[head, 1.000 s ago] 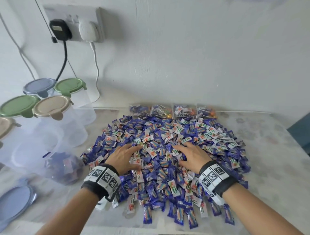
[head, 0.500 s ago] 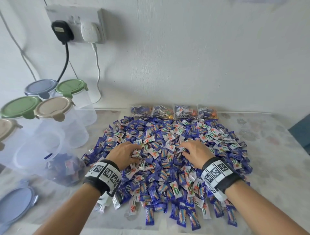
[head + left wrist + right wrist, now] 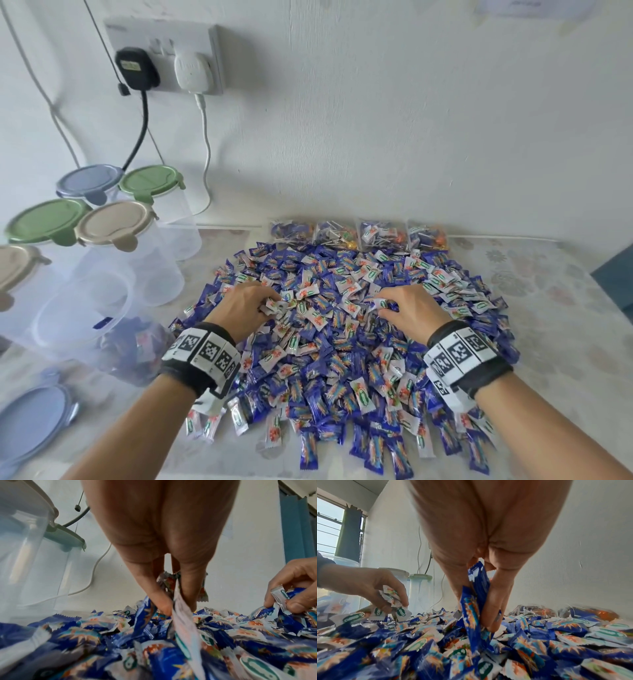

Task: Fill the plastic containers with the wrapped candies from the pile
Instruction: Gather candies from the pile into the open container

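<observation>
A big pile of blue and white wrapped candies (image 3: 342,325) covers the middle of the table. My left hand (image 3: 255,303) sits on the pile's left half, its fingers curled round a handful of candies (image 3: 173,588). On the right half, my right hand (image 3: 400,305) grips another bunch of candies (image 3: 476,588). An open clear plastic container (image 3: 85,318) lies tilted at the left with some candies (image 3: 137,346) inside it. Behind it stand several clear containers with green, beige and blue lids (image 3: 113,226).
A loose blue lid (image 3: 30,421) lies at the near left. Several clear bags of lollipops (image 3: 359,234) line the wall behind the pile. A wall socket (image 3: 164,54) with a black and a white plug hangs above the containers, cables (image 3: 205,154) trailing down. Patterned tabletop (image 3: 548,308) shows at the right.
Both hands lay flat and spread on the pile a second ago. Their fingers have since curled inward and gathered candies into each hand.
</observation>
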A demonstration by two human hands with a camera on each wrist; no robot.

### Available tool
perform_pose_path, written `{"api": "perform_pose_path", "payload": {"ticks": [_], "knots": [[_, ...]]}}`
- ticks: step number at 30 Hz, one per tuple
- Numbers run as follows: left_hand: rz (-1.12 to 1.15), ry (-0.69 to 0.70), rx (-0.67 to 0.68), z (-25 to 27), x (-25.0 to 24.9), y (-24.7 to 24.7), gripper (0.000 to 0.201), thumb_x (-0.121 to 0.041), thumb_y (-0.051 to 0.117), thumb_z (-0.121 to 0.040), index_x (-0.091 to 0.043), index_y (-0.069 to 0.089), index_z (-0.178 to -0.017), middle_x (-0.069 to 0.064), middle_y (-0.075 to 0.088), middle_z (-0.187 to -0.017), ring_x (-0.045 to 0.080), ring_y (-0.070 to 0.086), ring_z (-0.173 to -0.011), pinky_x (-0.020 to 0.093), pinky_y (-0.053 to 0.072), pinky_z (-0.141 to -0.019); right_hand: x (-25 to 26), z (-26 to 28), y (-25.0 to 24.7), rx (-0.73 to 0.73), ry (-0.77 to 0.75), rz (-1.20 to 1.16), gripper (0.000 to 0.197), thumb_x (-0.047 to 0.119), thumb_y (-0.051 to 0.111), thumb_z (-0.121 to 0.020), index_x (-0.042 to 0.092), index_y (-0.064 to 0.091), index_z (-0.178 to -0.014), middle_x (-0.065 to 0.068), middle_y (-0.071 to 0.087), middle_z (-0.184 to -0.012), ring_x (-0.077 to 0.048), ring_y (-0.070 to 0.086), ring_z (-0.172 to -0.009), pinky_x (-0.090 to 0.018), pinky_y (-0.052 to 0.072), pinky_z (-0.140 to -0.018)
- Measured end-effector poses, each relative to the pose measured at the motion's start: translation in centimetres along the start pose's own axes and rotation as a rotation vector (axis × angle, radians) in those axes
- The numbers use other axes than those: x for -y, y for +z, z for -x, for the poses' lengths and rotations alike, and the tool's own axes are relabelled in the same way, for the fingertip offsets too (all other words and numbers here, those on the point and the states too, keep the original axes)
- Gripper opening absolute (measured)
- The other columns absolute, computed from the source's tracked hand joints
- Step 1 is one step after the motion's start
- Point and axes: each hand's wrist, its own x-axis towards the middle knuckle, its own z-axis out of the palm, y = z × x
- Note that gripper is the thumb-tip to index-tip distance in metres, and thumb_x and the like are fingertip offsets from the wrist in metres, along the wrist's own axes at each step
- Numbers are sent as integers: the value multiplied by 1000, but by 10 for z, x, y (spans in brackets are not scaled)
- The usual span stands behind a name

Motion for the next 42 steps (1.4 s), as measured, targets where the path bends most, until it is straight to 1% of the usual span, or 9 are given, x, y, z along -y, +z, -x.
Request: {"api": "perform_pose_path", "payload": {"ticks": [6, 12, 20, 23, 25, 27, 32, 37, 42], "knots": [[30, 6, -36, -1, 3, -8, 25, -18, 78, -82, -15, 74, -107, -2, 64, -93, 9, 56, -80, 10, 36, -72, 10, -4, -10, -15, -32, -1, 39, 25, 62, -95, 14, 59, -132, -8, 60, -134, -19, 58, -122, -26, 40, -102], [80, 68, -143, -1, 3, -27, 24, -18, 84, -76, -15, 75, -98, 0, 69, -91, 11, 59, -77, 27, 54, -76, 34, -11, -24, -76, -146, -27, 36, 24, 64, -93, 13, 63, -127, -6, 64, -129, -17, 61, -118, -19, 38, -98], [139, 71, -293, 11, -1, -73, 23, -13, 84, -74, -14, 76, -96, 1, 70, -90, 1, 55, -70, 5, 38, -67, 81, -24, -37, -92, -295, -68, 34, 27, 65, -93, 15, 65, -124, -4, 64, -128, -14, 62, -116, -19, 38, -102], [129, 76, -380, 24, -1, -100, 24, -13, 86, -73, -15, 76, -95, 0, 70, -87, -2, 53, -69, 3, 38, -66, 100, -33, -38, -86, -362, -90, 28, 27, 66, -92, 17, 69, -118, -1, 66, -124, 8, 61, -87, -16, 48, -88], [126, 89, -432, 34, 0, -119, 24, -13, 86, -72, -13, 76, -94, -3, 69, -85, -9, 51, -70, 1, 37, -67, 113, -38, -38, -81, -397, -93, 21, 26, 67, -91, 20, 71, -111, 0, 70, -116, 9, 60, -78, -14, 48, -80], [113, 69, -480, 45, 5, -137, 25, -15, 86, -72, -14, 76, -95, -4, 69, -84, -8, 51, -69, 3, 37, -66, 129, -44, -37, -82, -438, -89, 14, 24, 68, -90, 21, 72, -104, 2, 72, -110, -2, 63, -83, -13, 46, -78], [92, -53, -577, 82, 34, -168, 24, -14, 86, -73, -18, 76, -94, -8, 70, -82, -8, 53, -69, 5, 37, -65, 171, -59, -34, -83, -551, -123, 19, 22, 71, -88, 18, 74, -106, 10, 67, -98, -2, 57, -81, 0, 33, -72], [119, -188, -628, 121, 64, -176, 23, -18, 85, -73, -22, 76, -94, -6, 72, -83, 7, 58, -73, 13, 43, -68, 207, -74, -23, -55, -681, -183, 12, 17, 73, -85, 17, 75, -97, 10, 67, -88, 19, 49, -72, 2, 35, -73], [136, -260, -644, 141, 75, -170, 21, -14, 84, -75, -19, 77, -94, -3, 71, -86, 13, 58, -77, 18, 45, -71, 229, -81, -12, -40, -750, -181, 18, 17, 75, -84, 18, 76, -101, 5, 75, -91, -4, 64, -76, 1, 37, -71]]}}
